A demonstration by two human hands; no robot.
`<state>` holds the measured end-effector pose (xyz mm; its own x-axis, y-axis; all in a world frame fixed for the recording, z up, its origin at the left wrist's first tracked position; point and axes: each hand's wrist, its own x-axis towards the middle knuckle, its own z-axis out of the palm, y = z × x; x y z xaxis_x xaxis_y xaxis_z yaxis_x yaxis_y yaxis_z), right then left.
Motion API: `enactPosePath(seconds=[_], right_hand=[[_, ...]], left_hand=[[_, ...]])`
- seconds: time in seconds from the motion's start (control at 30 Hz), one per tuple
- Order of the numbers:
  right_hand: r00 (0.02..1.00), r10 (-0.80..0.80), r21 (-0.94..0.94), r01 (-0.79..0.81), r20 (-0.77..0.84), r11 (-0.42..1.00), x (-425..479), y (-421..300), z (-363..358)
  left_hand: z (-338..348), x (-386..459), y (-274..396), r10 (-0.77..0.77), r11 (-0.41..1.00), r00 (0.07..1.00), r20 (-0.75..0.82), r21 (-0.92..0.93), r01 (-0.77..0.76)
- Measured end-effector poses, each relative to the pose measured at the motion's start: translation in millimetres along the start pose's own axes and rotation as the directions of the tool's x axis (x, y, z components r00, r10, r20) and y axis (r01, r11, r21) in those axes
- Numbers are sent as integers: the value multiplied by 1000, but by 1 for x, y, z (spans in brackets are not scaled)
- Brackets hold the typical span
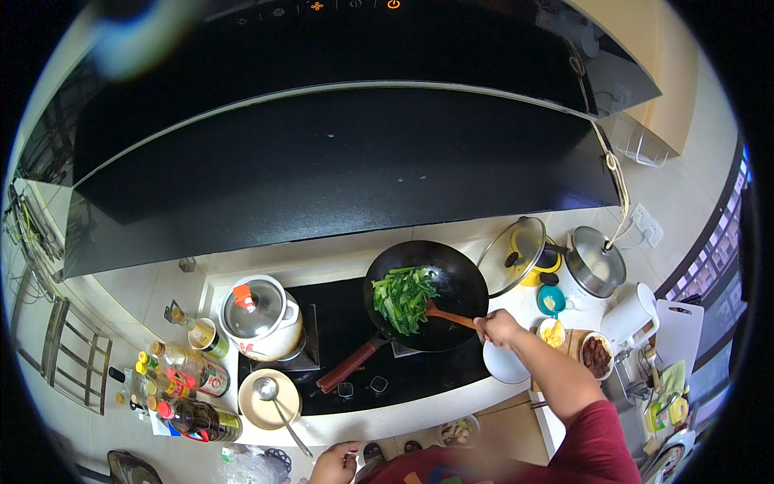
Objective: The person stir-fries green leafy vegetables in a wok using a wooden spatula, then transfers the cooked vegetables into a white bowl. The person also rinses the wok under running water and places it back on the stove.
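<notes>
My right hand [500, 328] grips the handle of a wooden spatula [455, 316], whose blade end touches a heap of chopped leafy greens [404, 297]. The greens lie in the left part of a black wok [462, 284] on the stove. The wok's wooden handle [351, 366] points toward the front left, with no hand on it. Low in the view, in front of the counter, my left hand [336, 463] hangs near my body with its fingers loosely curled. No object shows in it. A white plate [505, 363] sits under my right forearm, partly hidden.
Left of the wok stands a white lidded pot [266, 336]; nearer me, a beige bowl [257, 411] holds a metal ladle [277, 399]. Several bottles [202, 417] crowd the left. On the right are a bowl of egg [551, 333], a bowl of dark meat [597, 357] and a kettle [632, 314]. The range hood [338, 157] overhangs the stove.
</notes>
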<state>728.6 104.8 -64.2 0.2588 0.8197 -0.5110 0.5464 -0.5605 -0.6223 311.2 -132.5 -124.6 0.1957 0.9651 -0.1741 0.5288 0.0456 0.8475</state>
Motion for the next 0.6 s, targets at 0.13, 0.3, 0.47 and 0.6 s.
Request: enactPosePath(seconds=[0.13, 0.3, 0.47, 0.6], right_hand=[[997, -68, 128, 71, -25, 989, -2, -1, -17], [942, -283, -267, 230, -181, 936, -2, -49, -25], [796, -601, -767, 431, 73, 476, -7, -90, -1], [758, -651, -911, 298, 43, 286, -15, -103, 16]], left_hand=[[12, 10, -24, 36, 999, 998, -54, 19, -35], [15, 25, -32, -75, 993, 997, 12, 92, 74], [33, 80, -37, 94, 957, 993, 65, 269, -108], [57, 132, -45, 172, 869, 985, -13, 473, -146]])
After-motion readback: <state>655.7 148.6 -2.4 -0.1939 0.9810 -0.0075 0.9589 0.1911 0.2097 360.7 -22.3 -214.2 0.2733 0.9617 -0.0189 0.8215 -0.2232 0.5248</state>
